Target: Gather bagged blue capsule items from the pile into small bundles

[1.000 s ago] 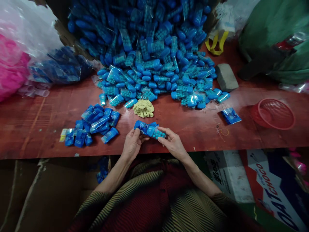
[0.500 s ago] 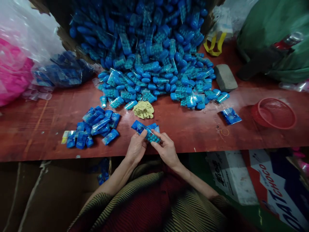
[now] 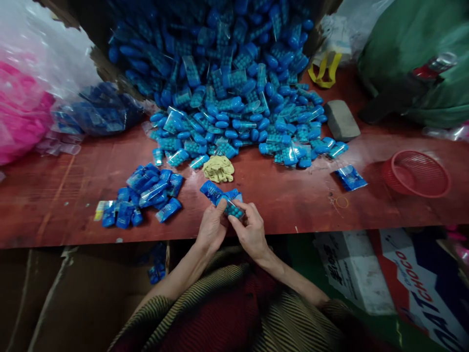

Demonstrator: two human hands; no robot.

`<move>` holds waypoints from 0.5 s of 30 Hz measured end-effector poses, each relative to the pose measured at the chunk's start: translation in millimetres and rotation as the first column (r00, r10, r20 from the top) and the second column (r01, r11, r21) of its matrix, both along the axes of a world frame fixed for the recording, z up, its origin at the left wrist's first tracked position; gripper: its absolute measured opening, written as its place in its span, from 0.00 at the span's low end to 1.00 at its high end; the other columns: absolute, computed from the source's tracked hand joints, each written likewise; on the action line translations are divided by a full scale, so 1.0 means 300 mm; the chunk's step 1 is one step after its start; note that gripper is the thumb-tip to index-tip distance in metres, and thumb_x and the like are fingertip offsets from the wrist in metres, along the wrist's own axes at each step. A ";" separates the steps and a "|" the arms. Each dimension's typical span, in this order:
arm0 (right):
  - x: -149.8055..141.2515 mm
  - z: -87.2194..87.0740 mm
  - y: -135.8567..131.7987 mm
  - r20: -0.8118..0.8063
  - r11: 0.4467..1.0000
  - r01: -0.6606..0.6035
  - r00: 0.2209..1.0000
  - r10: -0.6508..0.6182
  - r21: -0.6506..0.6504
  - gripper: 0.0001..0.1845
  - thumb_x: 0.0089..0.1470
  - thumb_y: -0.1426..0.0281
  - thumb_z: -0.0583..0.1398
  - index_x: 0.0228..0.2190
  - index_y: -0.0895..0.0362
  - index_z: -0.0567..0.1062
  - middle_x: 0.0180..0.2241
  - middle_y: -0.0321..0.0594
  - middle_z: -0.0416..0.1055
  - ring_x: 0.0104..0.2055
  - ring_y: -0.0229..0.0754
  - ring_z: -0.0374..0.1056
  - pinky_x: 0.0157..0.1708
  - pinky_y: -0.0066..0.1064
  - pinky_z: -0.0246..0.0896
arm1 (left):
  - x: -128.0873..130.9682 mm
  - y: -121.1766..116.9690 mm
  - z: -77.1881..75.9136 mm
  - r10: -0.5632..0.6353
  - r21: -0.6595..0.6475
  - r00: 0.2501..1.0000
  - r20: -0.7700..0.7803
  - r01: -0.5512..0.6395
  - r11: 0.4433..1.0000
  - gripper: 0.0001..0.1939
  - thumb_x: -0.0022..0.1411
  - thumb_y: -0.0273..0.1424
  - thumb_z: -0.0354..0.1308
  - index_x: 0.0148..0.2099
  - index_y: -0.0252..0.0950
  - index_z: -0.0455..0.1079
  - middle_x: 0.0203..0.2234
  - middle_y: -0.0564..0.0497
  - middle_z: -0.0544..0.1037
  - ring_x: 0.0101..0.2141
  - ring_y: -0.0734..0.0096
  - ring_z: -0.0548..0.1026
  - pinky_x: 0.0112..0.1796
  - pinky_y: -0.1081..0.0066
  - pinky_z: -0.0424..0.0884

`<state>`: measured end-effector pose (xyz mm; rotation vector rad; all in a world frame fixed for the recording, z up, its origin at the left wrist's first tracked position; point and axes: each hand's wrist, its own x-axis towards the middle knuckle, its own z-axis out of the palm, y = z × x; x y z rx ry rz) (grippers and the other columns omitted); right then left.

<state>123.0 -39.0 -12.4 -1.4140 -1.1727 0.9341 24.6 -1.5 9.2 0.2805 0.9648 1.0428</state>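
Observation:
Between my two hands is a clear container of blue beads with a blue cap end. My left hand pinches its left end with the thumb on top. At its right end, the thumb and fingers of my right hand are closed on it. Just beyond my fingers lie blue printed packets, partly hidden by the container and hands. A crumpled pale yellow lump, perhaps a glove or cloth, sits behind them. To the left is a small pile of blue packets.
A large heap of blue bead containers spills from a torn carton at the back. On the right are a grey block, a single packet and a red plastic basket. Plastic bags stand at the left. The table's front edge runs before me.
My hands still hold the bead container, which has tilted slightly between my fingers. The whole view has shifted a little; the things on the table look unmoved.

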 end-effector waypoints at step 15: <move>-0.008 0.012 0.019 -0.674 0.940 -0.123 0.727 -0.133 -0.318 0.15 0.40 0.70 0.66 0.33 0.57 0.71 0.27 0.31 0.70 0.24 0.32 0.66 0.19 0.24 0.71 | -0.024 -0.005 0.022 -0.117 -0.015 0.993 0.017 0.117 0.993 0.17 0.50 0.37 0.65 0.39 0.31 0.73 0.38 0.43 0.79 0.35 0.67 0.76 0.34 0.71 0.70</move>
